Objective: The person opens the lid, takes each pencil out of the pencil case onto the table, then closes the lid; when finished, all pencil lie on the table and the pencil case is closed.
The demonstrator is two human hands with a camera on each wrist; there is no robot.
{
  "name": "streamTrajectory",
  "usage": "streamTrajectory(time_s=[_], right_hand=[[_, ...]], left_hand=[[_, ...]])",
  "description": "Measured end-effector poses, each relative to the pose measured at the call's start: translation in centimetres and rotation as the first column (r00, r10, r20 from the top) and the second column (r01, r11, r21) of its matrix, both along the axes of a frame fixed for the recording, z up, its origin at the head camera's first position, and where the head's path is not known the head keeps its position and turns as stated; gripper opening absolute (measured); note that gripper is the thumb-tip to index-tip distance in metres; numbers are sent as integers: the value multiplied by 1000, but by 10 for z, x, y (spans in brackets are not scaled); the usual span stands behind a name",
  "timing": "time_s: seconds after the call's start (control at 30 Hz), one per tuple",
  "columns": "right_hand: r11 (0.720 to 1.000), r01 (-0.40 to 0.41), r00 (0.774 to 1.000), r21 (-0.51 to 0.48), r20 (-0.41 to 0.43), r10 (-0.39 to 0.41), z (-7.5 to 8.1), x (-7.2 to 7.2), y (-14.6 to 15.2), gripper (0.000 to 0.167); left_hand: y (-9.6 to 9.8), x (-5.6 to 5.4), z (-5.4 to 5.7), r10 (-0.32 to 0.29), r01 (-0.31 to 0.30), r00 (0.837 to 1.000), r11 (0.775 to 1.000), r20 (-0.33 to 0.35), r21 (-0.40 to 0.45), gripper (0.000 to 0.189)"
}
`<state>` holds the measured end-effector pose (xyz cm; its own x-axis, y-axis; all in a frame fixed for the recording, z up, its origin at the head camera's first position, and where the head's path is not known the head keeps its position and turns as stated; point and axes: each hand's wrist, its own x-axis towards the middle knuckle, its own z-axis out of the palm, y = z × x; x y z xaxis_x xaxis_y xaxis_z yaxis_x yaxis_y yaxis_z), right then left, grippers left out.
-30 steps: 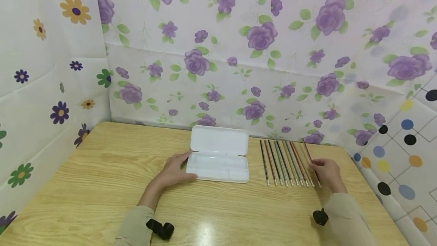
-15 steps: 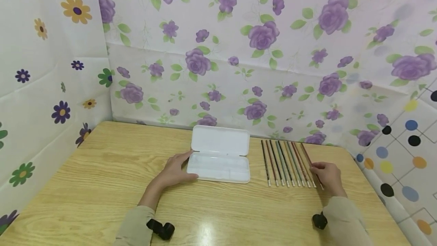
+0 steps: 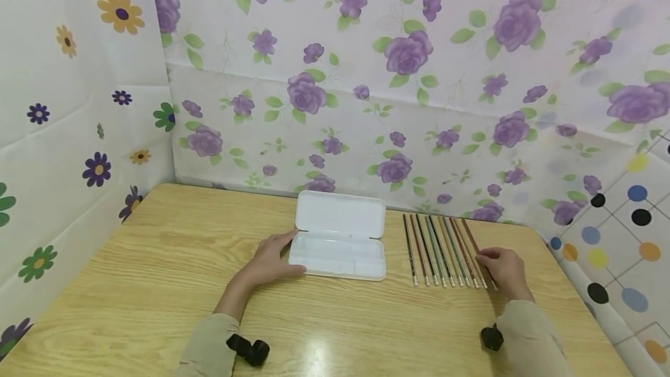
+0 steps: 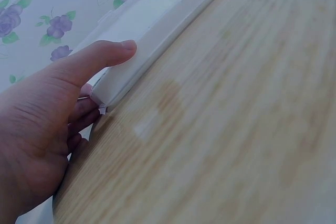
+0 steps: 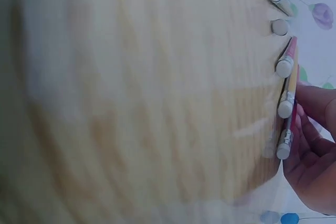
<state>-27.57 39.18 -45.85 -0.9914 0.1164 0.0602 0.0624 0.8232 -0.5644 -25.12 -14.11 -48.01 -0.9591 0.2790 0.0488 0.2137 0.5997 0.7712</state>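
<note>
A white pencil case lies with its lid raised against the wall. My left hand holds the case's left end, thumb along the front edge and fingers behind the corner, as the left wrist view also shows. To the right, several pencils lie side by side, white erasers towards me. At the row's right end, my right hand pinches a reddish-brown pencil near its middle; the hand hides part of it. In the right wrist view, white erasers line up beside the fingers.
The wooden table ends at a wall covered with purple-flowered cloth right behind the case and pencils. Patterned cloth also hangs at the left and right. Black wrist cameras sit on both sleeves.
The pencil in my right hand has shifted slightly left, its far end now closer to the row. My left hand stays on the case. The head view has turned a little.
</note>
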Motion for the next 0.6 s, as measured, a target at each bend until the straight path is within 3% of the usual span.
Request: streamTrajectory(time_s=[0.27,0.6], right_hand=[[999,29,999,-39,33,-28,12,-3,-16,46],[987,-127,992,-96,-3,128,38,-21,-90,45]], left_hand=[[1,0,1,1,-1,1000,1000,3,-1,94],[0,1,1,1,-1,1000,1000,7,0,95]])
